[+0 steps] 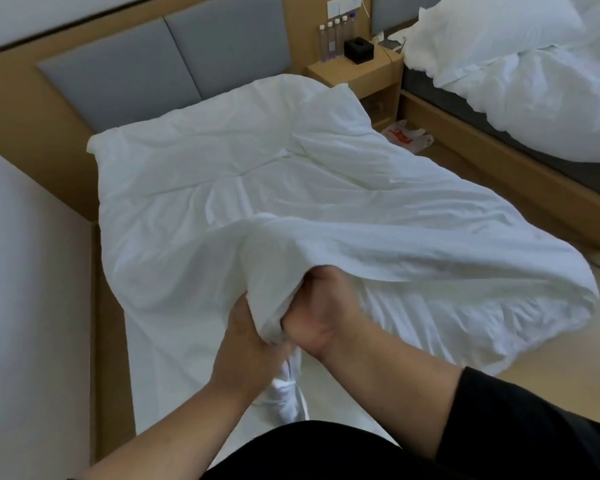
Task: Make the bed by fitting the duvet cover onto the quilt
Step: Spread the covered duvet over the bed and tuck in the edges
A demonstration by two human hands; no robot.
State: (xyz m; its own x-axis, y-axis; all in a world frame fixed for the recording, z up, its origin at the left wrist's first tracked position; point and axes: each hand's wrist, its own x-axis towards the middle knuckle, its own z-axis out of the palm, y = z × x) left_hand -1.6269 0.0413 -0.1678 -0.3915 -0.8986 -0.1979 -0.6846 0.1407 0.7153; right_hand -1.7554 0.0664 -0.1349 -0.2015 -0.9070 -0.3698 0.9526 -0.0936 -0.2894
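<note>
- Both forearms reach forward from a black-clad torso at the bottom edge, meeting over the foot of the bed [174,393].
- Left hand [246,341] grips a bunched edge of the white duvet cover [326,188], fingers wrapped under the fabric.
- Right hand [317,317] is curled into the same bunch just beside the left, thumb and fingers closed on the cloth; a black sleeve [534,420] covers that arm above the elbow.
- From the hands the cover is lifted at its near edge, then lies rumpled across the mattress up to the grey padded headboard [174,60]. Whether the quilt is inside cannot be told.
- Beyond the bed's far right corner stands a wooden nightstand [354,76] with bottles [335,38] and a black box [358,50].
- A plastic bag [407,136] lies on the floor.
- At the right, a second bed [499,161] carries heaped white bedding [520,74].
</note>
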